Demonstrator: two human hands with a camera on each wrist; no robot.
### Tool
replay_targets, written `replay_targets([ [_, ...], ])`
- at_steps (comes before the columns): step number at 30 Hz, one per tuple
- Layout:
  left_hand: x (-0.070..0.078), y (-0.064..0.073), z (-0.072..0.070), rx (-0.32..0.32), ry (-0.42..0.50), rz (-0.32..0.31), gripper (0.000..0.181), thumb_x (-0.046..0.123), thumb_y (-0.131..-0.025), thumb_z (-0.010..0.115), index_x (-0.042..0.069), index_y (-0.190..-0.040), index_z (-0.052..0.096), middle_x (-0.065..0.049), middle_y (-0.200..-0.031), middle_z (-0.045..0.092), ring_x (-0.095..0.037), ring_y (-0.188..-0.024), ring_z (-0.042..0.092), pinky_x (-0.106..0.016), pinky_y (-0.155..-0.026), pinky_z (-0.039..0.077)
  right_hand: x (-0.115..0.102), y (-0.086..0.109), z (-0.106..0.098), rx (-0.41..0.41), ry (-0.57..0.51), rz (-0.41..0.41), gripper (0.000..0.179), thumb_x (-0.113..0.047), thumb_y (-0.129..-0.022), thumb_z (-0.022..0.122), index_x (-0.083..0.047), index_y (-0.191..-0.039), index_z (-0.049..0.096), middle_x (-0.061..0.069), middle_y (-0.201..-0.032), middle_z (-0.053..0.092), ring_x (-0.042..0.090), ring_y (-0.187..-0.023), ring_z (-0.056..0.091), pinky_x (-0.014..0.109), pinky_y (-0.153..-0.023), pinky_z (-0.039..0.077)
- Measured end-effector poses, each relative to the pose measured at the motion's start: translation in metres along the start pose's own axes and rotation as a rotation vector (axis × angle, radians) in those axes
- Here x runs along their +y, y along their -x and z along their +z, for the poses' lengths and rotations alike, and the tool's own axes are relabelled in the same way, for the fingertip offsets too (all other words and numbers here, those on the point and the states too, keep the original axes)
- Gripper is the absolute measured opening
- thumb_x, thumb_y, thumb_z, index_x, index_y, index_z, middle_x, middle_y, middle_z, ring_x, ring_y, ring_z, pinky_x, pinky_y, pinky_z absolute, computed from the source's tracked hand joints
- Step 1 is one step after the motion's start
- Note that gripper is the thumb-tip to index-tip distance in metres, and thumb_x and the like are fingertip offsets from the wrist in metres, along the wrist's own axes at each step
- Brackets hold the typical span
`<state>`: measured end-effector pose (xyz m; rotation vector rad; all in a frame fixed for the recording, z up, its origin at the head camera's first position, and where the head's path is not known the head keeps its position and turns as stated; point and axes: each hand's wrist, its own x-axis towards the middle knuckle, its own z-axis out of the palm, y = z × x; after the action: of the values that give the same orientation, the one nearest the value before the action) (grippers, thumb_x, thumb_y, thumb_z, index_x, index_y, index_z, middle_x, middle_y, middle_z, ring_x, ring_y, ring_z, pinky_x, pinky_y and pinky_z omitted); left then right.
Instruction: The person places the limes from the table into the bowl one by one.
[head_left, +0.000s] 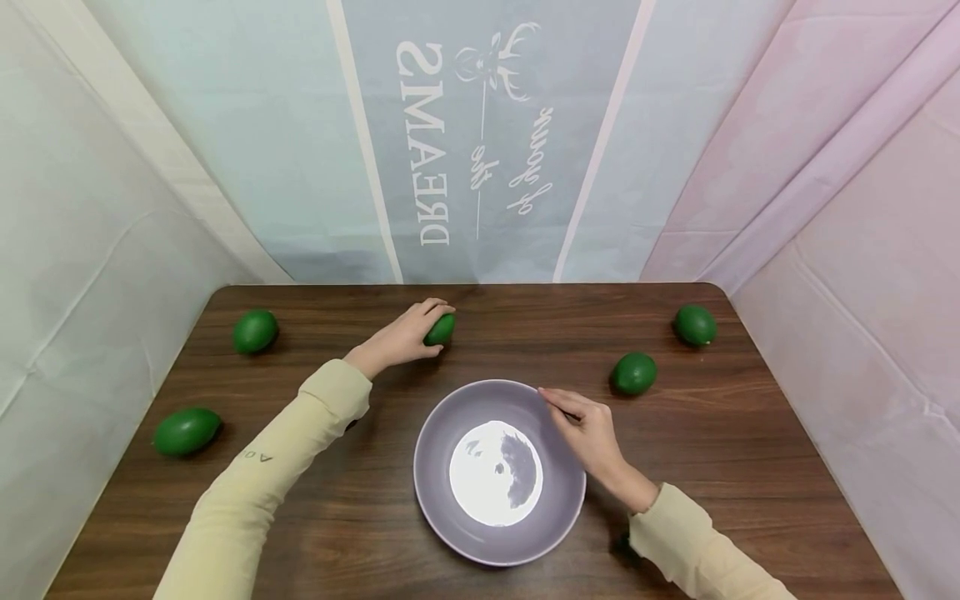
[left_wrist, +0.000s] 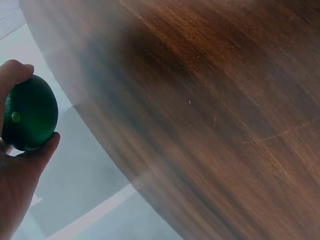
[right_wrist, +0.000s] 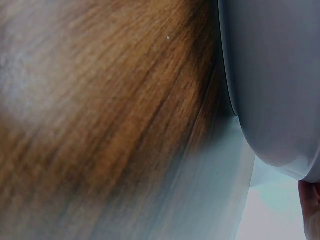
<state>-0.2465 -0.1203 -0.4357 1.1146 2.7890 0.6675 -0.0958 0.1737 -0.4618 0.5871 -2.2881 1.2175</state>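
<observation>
My left hand grips a green lime at the far middle of the table. In the left wrist view the thumb and a finger curl round opposite sides of this lime, its pale stem end showing. Nearer to me stands a shallow mauve-grey bowl with nothing in it but a bright reflection. My right hand pinches the bowl's far right rim. The right wrist view shows the bowl's outer wall, with fingers at the rim; most of that hand is out of the picture.
Two more limes lie on the left, one farther back and one nearer. On the right are a lime beyond the bowl and another by the far corner. A printed cloth hangs behind the brown wooden table.
</observation>
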Motion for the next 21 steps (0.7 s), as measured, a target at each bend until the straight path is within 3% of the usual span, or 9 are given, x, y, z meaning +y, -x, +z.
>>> replay_targets([
  [21, 0.018, 0.020, -0.015, 0.021, -0.018, 0.109, 0.060, 0.011, -0.076, 0.070, 0.002, -0.130, 0.044, -0.015, -0.132, 0.039, -0.032, -0.114, 0.042, -0.042, -0.091, 0.042, -0.003, -0.001, 0.000, 0.005, 0.000, 0.002, 0.027, 0.014, -0.073, 0.064, 0.000, -0.095, 0.072, 0.009, -0.092, 0.069, 0.026, -0.084, 0.066, 0.009, -0.078, 0.045],
])
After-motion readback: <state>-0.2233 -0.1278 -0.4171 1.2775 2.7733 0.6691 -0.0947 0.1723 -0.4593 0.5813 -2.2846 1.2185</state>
